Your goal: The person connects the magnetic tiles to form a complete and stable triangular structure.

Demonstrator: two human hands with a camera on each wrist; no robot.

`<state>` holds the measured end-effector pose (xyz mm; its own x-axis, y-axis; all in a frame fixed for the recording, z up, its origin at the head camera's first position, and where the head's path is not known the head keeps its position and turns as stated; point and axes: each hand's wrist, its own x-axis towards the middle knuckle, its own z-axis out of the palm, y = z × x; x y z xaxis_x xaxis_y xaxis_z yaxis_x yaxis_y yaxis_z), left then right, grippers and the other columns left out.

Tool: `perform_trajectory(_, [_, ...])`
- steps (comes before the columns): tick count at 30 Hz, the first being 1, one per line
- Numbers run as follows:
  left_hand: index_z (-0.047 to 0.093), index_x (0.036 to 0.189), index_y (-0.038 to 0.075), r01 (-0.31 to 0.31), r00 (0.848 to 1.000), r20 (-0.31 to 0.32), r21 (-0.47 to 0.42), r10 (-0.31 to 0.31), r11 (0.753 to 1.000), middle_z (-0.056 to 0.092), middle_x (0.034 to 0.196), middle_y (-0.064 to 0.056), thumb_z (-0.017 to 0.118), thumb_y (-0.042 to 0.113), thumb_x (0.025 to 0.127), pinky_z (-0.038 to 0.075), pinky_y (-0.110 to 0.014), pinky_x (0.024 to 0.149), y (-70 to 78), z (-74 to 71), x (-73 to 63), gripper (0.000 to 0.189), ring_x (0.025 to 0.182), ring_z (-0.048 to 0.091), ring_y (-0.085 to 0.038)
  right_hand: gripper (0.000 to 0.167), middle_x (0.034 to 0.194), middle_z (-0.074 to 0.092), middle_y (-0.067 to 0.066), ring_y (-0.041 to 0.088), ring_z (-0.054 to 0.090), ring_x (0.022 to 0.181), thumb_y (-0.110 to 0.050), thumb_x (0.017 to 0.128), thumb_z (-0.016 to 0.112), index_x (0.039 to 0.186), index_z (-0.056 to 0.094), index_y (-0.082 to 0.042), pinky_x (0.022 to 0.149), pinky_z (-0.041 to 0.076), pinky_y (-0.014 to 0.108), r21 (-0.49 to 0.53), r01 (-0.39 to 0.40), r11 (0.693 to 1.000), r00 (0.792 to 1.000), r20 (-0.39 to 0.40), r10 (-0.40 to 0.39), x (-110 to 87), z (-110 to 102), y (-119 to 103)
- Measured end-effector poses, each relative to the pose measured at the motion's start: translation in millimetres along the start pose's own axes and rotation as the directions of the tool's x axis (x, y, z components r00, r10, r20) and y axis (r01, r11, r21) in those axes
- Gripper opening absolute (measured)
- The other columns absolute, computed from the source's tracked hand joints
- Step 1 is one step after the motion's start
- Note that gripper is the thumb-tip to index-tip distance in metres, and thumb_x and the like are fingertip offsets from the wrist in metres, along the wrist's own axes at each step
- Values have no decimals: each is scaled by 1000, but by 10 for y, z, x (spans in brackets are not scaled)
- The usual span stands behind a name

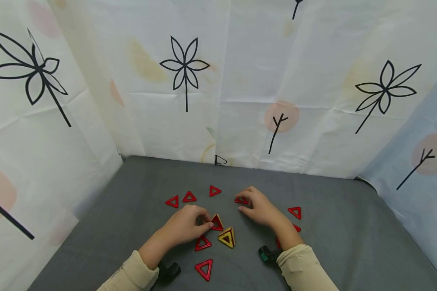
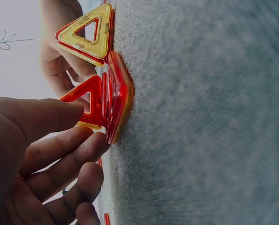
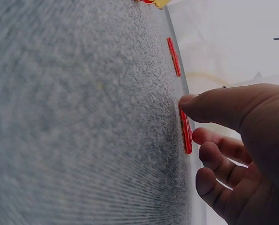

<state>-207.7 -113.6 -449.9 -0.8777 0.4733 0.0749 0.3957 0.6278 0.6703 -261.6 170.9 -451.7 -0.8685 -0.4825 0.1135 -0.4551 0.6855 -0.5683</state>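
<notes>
My left hand pinches a red triangular magnetic tile between thumb and fingers. In the left wrist view this tile stands upright, its yellow back at the lower edge, against a flat red tile on the table. Just beyond it a yellow-faced triangular tile is tilted up, with red behind it. My right hand reaches over a red triangular tile lying flat. Its thumb and fingers are parted around that tile; whether they touch it is hard to tell.
More red triangular tiles lie about the grey table: one at the back, one near the front, one at the right. The right forearm partly covers others. A patterned cloth walls the back and sides.
</notes>
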Motion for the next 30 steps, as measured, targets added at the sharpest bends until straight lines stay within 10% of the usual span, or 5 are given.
perform_trajectory(10, [77,118,17,-3,1000,-4,-15,3,1000,73,97,9,76,22,100,50,-26,60,6,8,1,19,62,57,-6,34,148,58,24,44,58,133,-3,103,67,137,69,-3,107,48,62,-53,36,998,999,-9,-36,-15,13,25])
perform_trajectory(17, [66,143,10,-64,998,7,-23,65,998,71,125,-3,69,20,106,52,-27,69,10,-1,-3,39,71,58,-8,30,135,62,16,25,63,103,-4,102,68,132,72,-4,88,54,47,-48,1,999,1000,23,0,-10,8,16])
perform_trajectory(25, [65,146,11,-130,991,31,-81,133,988,68,142,-3,61,15,109,56,-39,101,-13,11,4,37,123,67,-14,44,133,57,12,20,53,97,1,96,65,139,68,-5,81,47,39,-13,-71,997,992,100,72,-18,-41,-26])
perform_trajectory(30, [70,138,12,-123,991,37,-73,126,990,72,134,-2,63,16,109,57,-35,93,-18,9,9,30,110,67,-11,45,129,56,12,18,51,92,2,96,65,140,67,-4,77,44,35,-12,-67,998,989,131,68,-31,-87,-47])
